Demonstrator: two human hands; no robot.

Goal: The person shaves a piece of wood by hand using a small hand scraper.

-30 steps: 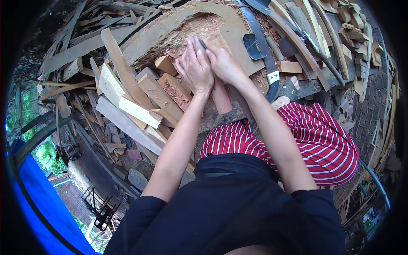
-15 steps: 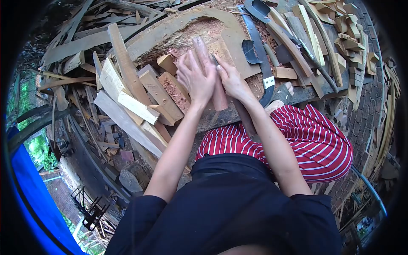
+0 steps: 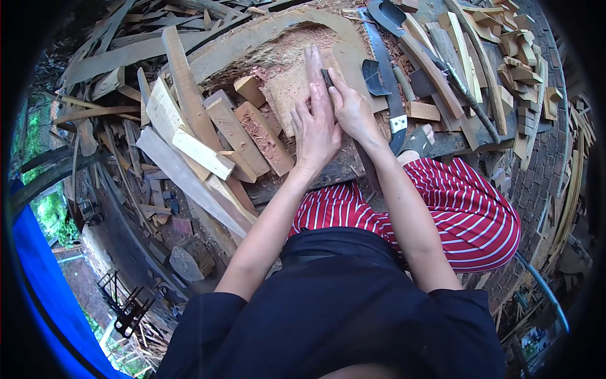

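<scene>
A long reddish-brown piece of wood [image 3: 314,68] stands out beyond my left hand [image 3: 314,134], whose fingers are wrapped on it. Close against its right side, my right hand [image 3: 355,114] is closed round a dark long tool [image 3: 366,165]; the tool's dark tip shows above the fingers and its lower part runs down beside my forearm. A pale wood block [image 3: 284,95] dusted with reddish shavings lies under and beyond the hands. How far the tool touches the wood is hidden by my fingers.
Wooden blocks [image 3: 265,139] and planks [image 3: 189,88] lie at the left. A hand saw [image 3: 396,110], a black curved piece [image 3: 374,77] and a round stick [image 3: 403,82] are at the right. Cut wood pieces [image 3: 521,69] are piled far right. My foot [image 3: 418,140] rests near the saw handle.
My left hand has moved down and right along the wood, and its fingers have gone from spread to curled. The wood piece now stands more upright in view.
</scene>
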